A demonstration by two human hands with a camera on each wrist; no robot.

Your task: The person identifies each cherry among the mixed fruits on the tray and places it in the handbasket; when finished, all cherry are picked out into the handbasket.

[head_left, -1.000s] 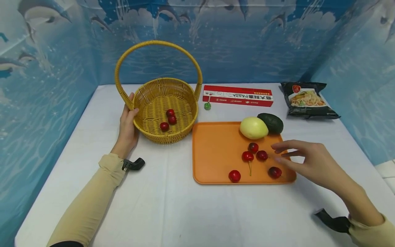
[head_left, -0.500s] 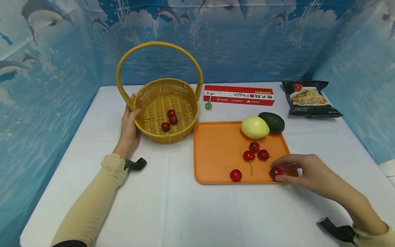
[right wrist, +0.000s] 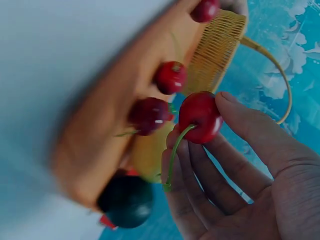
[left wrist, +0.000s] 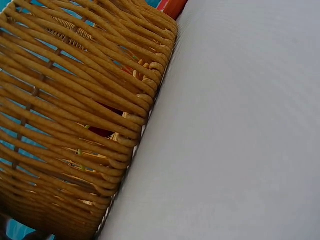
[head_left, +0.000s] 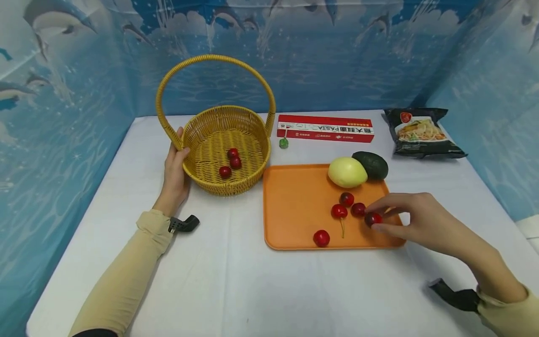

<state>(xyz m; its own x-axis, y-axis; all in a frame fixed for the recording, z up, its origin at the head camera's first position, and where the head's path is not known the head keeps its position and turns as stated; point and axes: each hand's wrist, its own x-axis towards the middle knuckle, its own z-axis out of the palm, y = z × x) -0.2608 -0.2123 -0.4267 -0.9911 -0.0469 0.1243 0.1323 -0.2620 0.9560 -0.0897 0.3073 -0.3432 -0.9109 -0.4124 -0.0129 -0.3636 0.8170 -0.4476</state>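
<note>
My right hand point(head_left: 421, 224) pinches a dark red cherry point(right wrist: 200, 117) between thumb and fingers, its green stem hanging down. The cherry is over the right part of the orange tray point(head_left: 294, 206). Several other cherries lie on that tray, one with its stem point(head_left: 339, 211) toward me and one near the front edge point(head_left: 322, 238). On the left, my left hand point(head_left: 173, 173) grips the rim and handle base of a yellow wicker basket point(head_left: 227, 189). Three cherries point(head_left: 225, 172) lie inside it. The left wrist view shows mostly the basket's woven side point(left wrist: 75, 100).
A yellow lemon-like fruit point(head_left: 347, 172) and a dark green avocado point(head_left: 370, 165) sit at the tray's back right corner. Behind the tray lie a red pasta box point(head_left: 325, 128) and a small green ball-shaped item point(head_left: 284, 143). A black noodle packet point(head_left: 423, 133) lies at the back right.
My right hand came down to the cherry at the tray's front right, took hold of it and lifted it slightly up and back. The left hand stays on the basket.
</note>
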